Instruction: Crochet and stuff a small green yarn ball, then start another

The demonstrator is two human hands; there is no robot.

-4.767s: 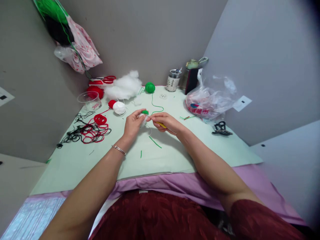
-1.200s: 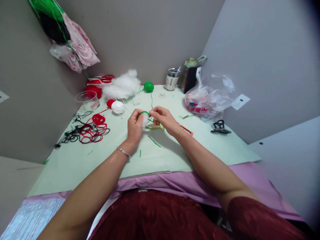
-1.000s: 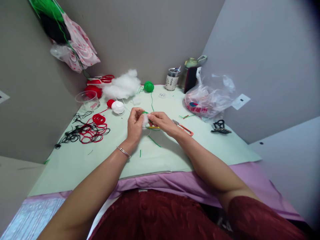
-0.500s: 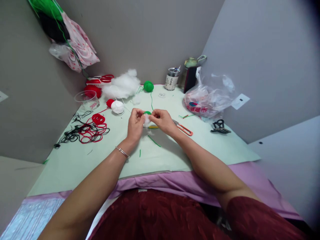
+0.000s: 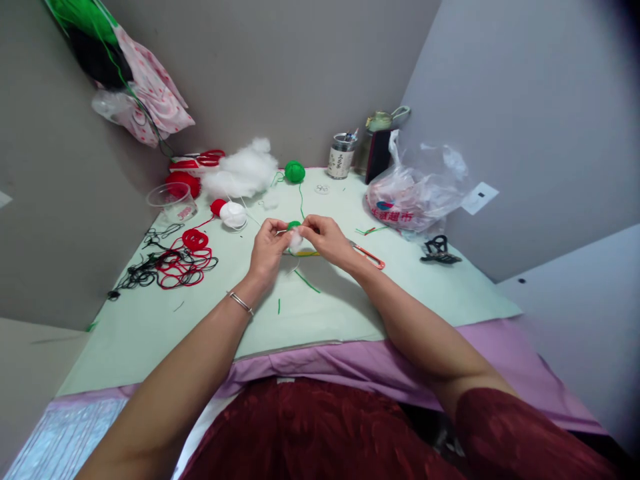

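Note:
My left hand (image 5: pixel 267 252) is closed, its fingertips pinching a small green yarn piece (image 5: pixel 294 225) from the left. My right hand (image 5: pixel 327 240) is closed as well, thumb and finger pressed on a tuft of white stuffing (image 5: pixel 297 241) at that piece. Fingers cover part of both things. Just below the hands lies a slim yellow tool (image 5: pixel 306 253), partly hidden. Orange-handled thread snips (image 5: pixel 371 256) rest beside my right wrist. A cut length of green yarn (image 5: pixel 307 281) lies on the table in front of the hands.
Tangled red and black yarn (image 5: pixel 185 267) spreads at left, near a clear plastic cup (image 5: pixel 175 203). Behind are a heap of white stuffing (image 5: pixel 243 170), a white yarn ball (image 5: pixel 233 215) and a green yarn ball (image 5: pixel 295 172). A plastic bag (image 5: pixel 410 197) and black claw clip (image 5: pixel 440 251) sit right.
The white tuft has shifted slightly to the right between my fingers, and both hands have changed their pinch a little. The whole view has moved slightly.

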